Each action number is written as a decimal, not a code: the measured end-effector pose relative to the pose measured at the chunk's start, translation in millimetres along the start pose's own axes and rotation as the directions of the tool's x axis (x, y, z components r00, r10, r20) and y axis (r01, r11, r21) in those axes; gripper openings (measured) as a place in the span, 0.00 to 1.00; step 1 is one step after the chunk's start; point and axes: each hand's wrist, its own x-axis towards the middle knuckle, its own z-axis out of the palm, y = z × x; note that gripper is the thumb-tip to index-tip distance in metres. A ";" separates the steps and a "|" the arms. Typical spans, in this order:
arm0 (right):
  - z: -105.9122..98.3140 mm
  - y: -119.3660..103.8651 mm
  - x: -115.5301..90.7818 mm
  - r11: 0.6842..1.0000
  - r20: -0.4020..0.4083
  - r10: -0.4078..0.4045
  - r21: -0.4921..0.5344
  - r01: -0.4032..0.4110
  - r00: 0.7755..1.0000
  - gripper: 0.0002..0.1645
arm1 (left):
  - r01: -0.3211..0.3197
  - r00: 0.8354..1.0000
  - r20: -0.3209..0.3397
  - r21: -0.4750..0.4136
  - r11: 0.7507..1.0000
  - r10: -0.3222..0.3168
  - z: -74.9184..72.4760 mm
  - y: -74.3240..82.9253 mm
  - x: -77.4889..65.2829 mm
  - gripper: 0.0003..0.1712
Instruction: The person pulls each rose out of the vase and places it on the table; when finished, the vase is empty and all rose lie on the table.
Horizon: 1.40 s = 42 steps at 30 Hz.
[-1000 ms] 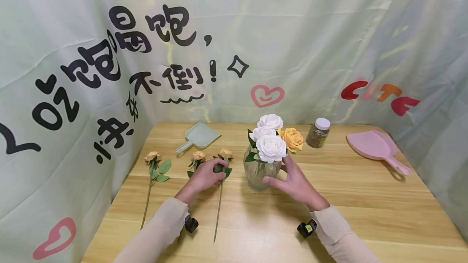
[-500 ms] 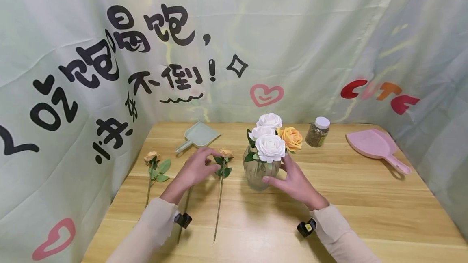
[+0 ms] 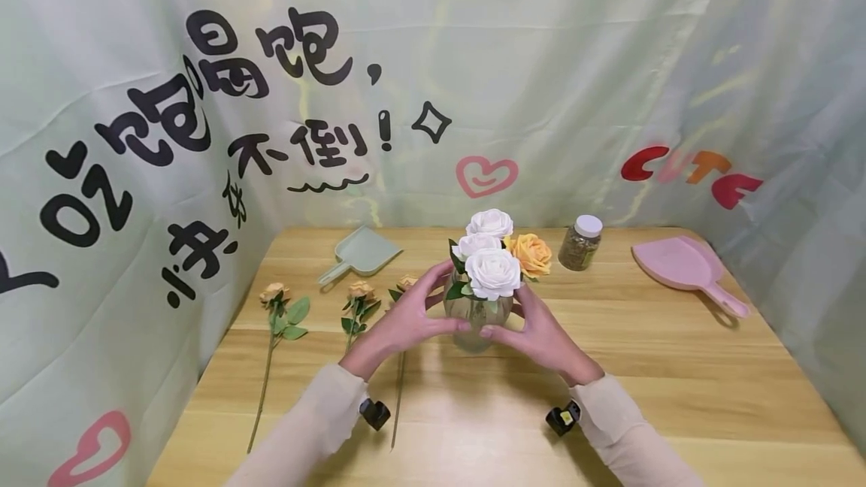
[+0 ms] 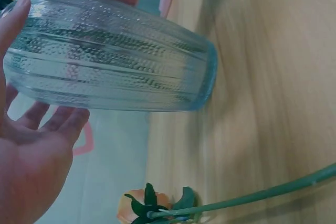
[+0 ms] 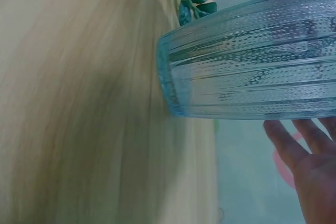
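Note:
A ribbed clear glass vase point(image 3: 479, 313) stands upright on the wooden table, holding white roses point(image 3: 492, 274) and one orange rose point(image 3: 532, 255). My left hand point(image 3: 409, 318) curves round its left side, thumb in front. Opposite it, my right hand point(image 3: 537, 325) holds the right side with its thumb across the front. Both thumbs nearly meet below the blooms. The wrist views show the textured glass point(image 4: 115, 51) between the two hands, its base at the tabletop. Under and beside my left forearm lies a peach rose point(image 3: 406, 282) on a long stem, partly hidden.
Two more peach roses lie at left, one point(image 3: 274, 293) farther out and one point(image 3: 361, 291) partly covered by my left arm. A grey-green dustpan point(image 3: 367, 252) lies behind them. At back right are a lidded jar point(image 3: 580, 246) and a pink dustpan point(image 3: 683, 263). Printed cloth surrounds the table.
My left hand has left the peach roses, first drawing back left, then moving right to the vase's left side. My right hand has stayed on the vase. The view has turned slightly.

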 end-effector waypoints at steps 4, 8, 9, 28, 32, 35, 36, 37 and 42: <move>-0.8 -3.3 0.9 0.999 0.023 0.028 -0.022 -0.028 0.999 0.58 | 0.008 0.999 -0.037 -0.022 1.000 -0.009 1.6 -2.8 -0.6 0.62; -6.4 -10.5 -2.7 0.998 -0.033 0.051 -0.040 -0.053 0.998 0.48 | 0.008 0.998 -0.058 -0.030 1.000 -0.010 2.2 -3.4 -1.4 0.61; -7.9 -13.5 -4.1 0.998 -0.075 0.042 -0.032 -0.045 0.996 0.45 | 0.006 0.998 -0.058 -0.031 1.000 -0.008 2.4 -3.5 -1.3 0.61; -15.5 -49.7 8.7 0.918 -0.359 -0.379 -0.028 0.396 0.853 0.21 | 0.001 0.999 -0.045 -0.041 0.999 -0.003 4.2 -4.8 1.1 0.58; -28.1 -66.6 17.2 0.896 -0.421 -0.407 -0.010 0.445 0.811 0.20 | 0.008 0.999 -0.046 -0.045 0.999 -0.010 3.7 -6.1 0.3 0.60; -40.8 -79.8 21.3 0.881 -0.452 -0.412 0.023 0.472 0.791 0.18 | -0.001 0.999 -0.042 -0.054 0.999 -0.002 3.6 -6.2 1.0 0.60; -45.3 -83.6 22.0 0.876 -0.460 -0.412 0.040 0.481 0.787 0.18 | -0.003 0.999 -0.041 -0.055 0.998 0.000 3.7 -6.0 1.5 0.60; -49.9 -86.9 22.7 0.870 -0.470 -0.411 0.053 0.490 0.781 0.18 | -0.010 0.999 -0.039 -0.055 0.998 0.008 3.7 -5.7 1.6 0.59; -76.8 -102.8 22.3 0.835 -0.560 -0.385 0.126 0.535 0.733 0.15 | -0.013 0.999 -0.033 -0.057 0.998 0.011 4.0 -4.5 1.5 0.57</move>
